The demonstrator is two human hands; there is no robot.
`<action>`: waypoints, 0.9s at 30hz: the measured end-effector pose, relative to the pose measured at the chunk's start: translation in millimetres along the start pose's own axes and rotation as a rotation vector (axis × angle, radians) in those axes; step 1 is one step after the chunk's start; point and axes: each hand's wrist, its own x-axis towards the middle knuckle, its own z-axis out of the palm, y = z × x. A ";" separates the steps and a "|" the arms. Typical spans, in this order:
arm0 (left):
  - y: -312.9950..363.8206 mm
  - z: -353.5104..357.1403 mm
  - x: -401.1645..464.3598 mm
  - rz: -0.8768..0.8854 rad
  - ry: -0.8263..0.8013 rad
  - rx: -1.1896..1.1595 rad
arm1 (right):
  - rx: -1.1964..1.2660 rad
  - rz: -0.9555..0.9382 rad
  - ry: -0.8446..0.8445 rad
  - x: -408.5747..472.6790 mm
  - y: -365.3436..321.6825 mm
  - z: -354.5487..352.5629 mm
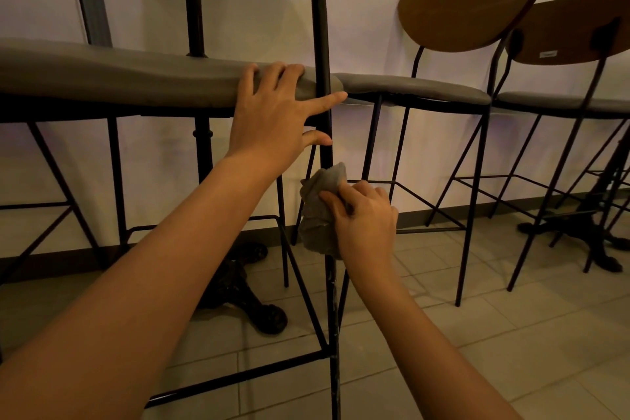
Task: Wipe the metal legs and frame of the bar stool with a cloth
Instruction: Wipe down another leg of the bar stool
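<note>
Behind the neighbouring stool's backrest [576, 34], a white label [549, 53] reads illegibly.

Left hand [272, 112] on the seat [119, 75] — right hand [366, 215] below, cloth [320, 208] against the leg [329, 300]; more stools [453, 92] right.

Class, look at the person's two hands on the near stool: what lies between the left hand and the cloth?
In the head view, only a bare stretch of the black leg runs between the left hand on the seat and the cloth held by the right hand.
</note>
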 end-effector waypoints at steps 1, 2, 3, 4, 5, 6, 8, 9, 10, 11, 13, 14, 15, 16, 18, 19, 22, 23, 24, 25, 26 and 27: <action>-0.2 0.3 -0.5 0.004 0.002 0.010 | 0.006 -0.003 0.017 3.3 -2.8 0.6; 0.1 0.5 -1.1 0.006 0.006 0.021 | 0.008 -0.007 0.027 4.9 -4.4 1.5; 0.5 0.9 -1.7 0.009 0.009 0.032 | 0.003 -0.011 0.032 4.3 -4.5 2.7; 1.4 1.4 -2.2 0.011 0.013 0.041 | -0.004 -0.014 0.033 1.7 -3.0 4.1; 2.2 2.1 -2.8 0.012 0.018 0.047 | -0.010 -0.013 0.032 -2.7 -0.5 5.5; 3.1 2.7 -3.4 0.011 0.023 0.047 | -0.013 -0.005 0.030 -8.2 2.5 7.1; 5.0 5.1 -6.2 0.008 0.039 0.053 | -0.021 0.019 0.024 -19.4 7.9 10.1; 6.0 6.8 -8.3 0.010 0.051 0.064 | -0.028 0.026 0.023 -23.9 9.7 11.5; 7.1 8.7 -10.8 0.013 0.062 0.073 | -0.033 0.030 0.022 -27.3 10.8 12.6; 8.4 10.7 -13.5 0.017 0.072 0.075 | -0.037 0.032 0.020 -29.3 11.4 13.3; 10.9 14.8 -18.5 0.031 0.091 0.063 | -0.049 0.030 0.015 -30.2 12.3 12.1; 11.8 16.4 -20.3 0.040 0.097 0.063 | -0.054 0.025 0.015 -29.0 12.5 10.9; 12.3 17.7 -21.7 0.045 0.100 0.068 | -0.056 0.019 0.015 -27.2 12.0 9.6; 12.6 18.8 -22.7 0.046 0.102 0.073 | -0.054 0.012 0.013 -24.7 11.1 8.6; 14.6 21.0 -24.8 0.037 0.108 0.069 | -0.052 -0.003 0.026 -19.1 8.2 7.5; 16.1 22.4 -26.4 0.031 0.113 0.068 | -0.051 -0.006 0.036 -16.5 6.5 7.5; 19.1 28.5 -32.0 0.032 0.125 0.089 | -0.050 -0.002 0.040 -17.3 6.8 9.7; 19.1 30.2 -33.4 0.036 0.125 0.101 | -0.056 -0.004 0.035 -20.9 8.8 10.5; 18.8 31.2 -34.3 0.040 0.123 0.113 | -0.058 -0.006 0.031 -25.6 11.6 11.4; 18.5 31.6 -34.8 0.042 0.120 0.124 | -0.056 -0.004 0.028 -30.4 14.7 11.9; 18.1 31.6 -34.8 0.043 0.115 0.130 | -0.053 0.000 0.024 -34.5 17.3 12.4; 17.9 31.4 -34.7 0.044 0.110 0.131 | -0.052 0.002 0.022 -37.5 18.9 12.6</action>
